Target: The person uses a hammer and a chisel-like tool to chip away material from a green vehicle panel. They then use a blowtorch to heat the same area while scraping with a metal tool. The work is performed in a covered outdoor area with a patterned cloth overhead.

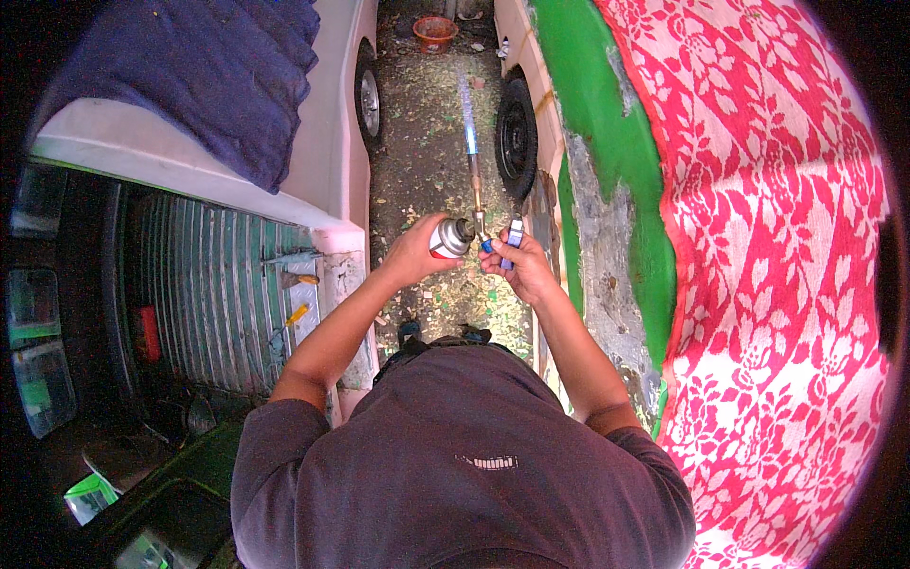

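My left hand (413, 250) is wrapped round a gas canister (449, 239), silver with some red, held tilted. Fixed to its top is a brass blowtorch (478, 194), its nozzle pointing away from me. A long blue flame (469, 128) streams from the nozzle tip. With its fingers curled, my right hand (524, 268) holds what looks like a blue lighter (513, 239) with a pale metal top. The same hand's thumb and fingertips are at the torch's blue knob (487, 246).
A pale vehicle body stands left with a wheel (368, 95) and a dark blue cloth (199, 76). On the right, a patchy green panel (616, 142) adjoins a wheel (517, 137) and a red-and-white floral cloth (768, 237). An orange basin (435, 34) sits ahead on the littered ground.
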`<state>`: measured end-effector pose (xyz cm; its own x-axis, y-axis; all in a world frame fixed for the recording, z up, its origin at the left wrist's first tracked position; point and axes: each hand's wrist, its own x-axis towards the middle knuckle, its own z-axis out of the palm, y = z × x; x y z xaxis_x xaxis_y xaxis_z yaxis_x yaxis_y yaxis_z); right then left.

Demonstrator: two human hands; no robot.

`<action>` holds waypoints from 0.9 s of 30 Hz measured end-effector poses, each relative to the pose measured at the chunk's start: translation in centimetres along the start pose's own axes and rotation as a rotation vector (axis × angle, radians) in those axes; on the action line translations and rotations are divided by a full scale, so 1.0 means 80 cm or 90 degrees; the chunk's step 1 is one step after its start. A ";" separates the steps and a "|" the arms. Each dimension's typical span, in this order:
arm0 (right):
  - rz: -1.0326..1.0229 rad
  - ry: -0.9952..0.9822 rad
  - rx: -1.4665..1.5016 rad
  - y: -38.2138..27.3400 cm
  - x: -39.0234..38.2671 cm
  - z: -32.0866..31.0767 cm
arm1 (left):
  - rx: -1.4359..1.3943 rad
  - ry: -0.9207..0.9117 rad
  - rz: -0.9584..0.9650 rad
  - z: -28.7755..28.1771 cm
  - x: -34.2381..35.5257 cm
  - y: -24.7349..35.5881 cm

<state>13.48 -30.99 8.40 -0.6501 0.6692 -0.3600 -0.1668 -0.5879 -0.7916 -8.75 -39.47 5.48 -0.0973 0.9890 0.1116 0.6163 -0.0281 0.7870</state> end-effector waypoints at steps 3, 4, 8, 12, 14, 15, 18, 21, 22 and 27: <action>0.022 -0.003 0.025 -0.002 -0.001 -0.001 | -0.011 0.002 0.002 0.000 0.000 0.002; 0.025 -0.004 0.030 -0.001 0.000 -0.002 | -0.012 0.003 0.001 0.000 0.000 0.003; 0.036 -0.009 0.050 -0.001 0.002 -0.004 | -0.009 0.005 0.002 0.002 0.001 0.000; 0.042 -0.019 0.067 -0.001 0.004 -0.006 | -0.010 0.003 -0.002 0.000 0.002 0.003; 0.043 -0.029 0.077 -0.003 0.003 -0.004 | -0.001 0.002 -0.011 -0.001 0.002 0.004; 0.042 -0.027 0.073 -0.003 0.003 -0.004 | -0.003 0.002 -0.009 -0.001 0.002 0.005; 0.041 -0.022 0.067 -0.004 0.003 -0.003 | -0.008 -0.001 -0.008 -0.002 0.003 0.005; 0.038 -0.014 0.059 -0.003 0.004 -0.004 | -0.006 -0.003 -0.013 -0.001 0.003 0.004; 0.034 -0.005 0.051 -0.003 0.004 -0.004 | -0.005 -0.002 -0.013 0.000 0.004 0.002; 0.015 0.020 0.024 -0.002 0.006 -0.004 | -0.003 0.002 -0.013 0.001 0.005 0.003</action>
<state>13.38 -30.45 8.19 -0.6307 0.6686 -0.3939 -0.1796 -0.6196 -0.7641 -8.63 -39.05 5.66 -0.1121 0.9889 0.0973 0.6101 -0.0088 0.7923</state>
